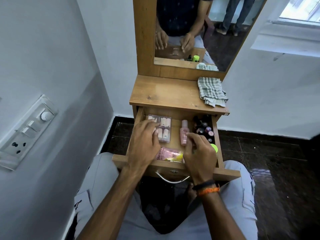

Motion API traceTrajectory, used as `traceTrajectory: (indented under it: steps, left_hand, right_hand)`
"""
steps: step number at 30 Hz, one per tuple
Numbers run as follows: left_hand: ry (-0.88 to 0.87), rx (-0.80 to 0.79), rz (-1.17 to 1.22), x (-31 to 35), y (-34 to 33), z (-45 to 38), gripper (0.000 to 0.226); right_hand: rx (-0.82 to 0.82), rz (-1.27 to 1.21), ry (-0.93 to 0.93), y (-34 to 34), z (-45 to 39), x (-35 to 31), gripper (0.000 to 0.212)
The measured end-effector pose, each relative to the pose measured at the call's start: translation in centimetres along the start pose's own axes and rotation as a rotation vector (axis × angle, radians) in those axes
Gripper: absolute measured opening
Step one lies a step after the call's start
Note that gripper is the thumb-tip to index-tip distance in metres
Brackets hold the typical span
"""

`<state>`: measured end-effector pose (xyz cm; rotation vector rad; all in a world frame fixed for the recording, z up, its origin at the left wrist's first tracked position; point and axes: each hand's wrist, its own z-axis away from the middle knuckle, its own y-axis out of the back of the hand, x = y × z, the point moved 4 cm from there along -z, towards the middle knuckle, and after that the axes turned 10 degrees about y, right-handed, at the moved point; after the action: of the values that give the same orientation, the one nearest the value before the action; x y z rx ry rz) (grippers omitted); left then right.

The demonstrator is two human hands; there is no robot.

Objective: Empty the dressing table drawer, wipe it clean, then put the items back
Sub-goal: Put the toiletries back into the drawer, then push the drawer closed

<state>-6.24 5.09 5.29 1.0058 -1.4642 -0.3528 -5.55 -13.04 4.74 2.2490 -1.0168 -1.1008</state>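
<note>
Drawer open; left hand and right hand hover inside, fingers loosely curled, holding nothing; checked cloth lies on tabletop.

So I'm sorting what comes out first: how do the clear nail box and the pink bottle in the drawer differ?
The clear nail box is flat, rectangular and see-through, showing rows of pale nails; the pink bottle is slim, round and opaque with a cap. The box sits at the left under the left hand; the bottle lies mid-drawer by the right hand. Both lie flat in the drawer.
</note>
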Motion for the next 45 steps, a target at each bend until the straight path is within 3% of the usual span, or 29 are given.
traceTrajectory:
  steps: [3,8,14,19,38,45]
  left_hand:
    - [-0.074,0.189,-0.056,0.0,0.3,1.8,0.028]
    - [-0.093,0.291,-0.139,-0.6,-0.2,4.8,0.038]
    - [-0.098,0.216,-0.158,-2.2,-2.4,8.0,0.064]
    - [-0.154,0.210,-0.147,-2.9,-3.0,7.9,0.071]
    - [-0.255,0.130,-0.177,-2.8,-4.2,3.6,0.086]
    - [-0.256,0.137,-0.236,-2.7,-4.7,0.9,0.082]
  right_hand:
    - [0.129,0.094,0.071,1.3,2.2,0.8,0.018]
    - [0.166,0.130,0.181,1.9,4.3,1.1,0.029]
    - [0.036,0.179,0.156,1.4,7.0,1.4,0.056]
    - [-0.011,0.188,0.188,0.9,7.1,1.7,0.070]
    - [-0.089,0.234,0.289,-1.5,2.9,4.8,0.071]
    - [-0.107,0.282,0.304,-3.0,0.3,6.0,0.071]
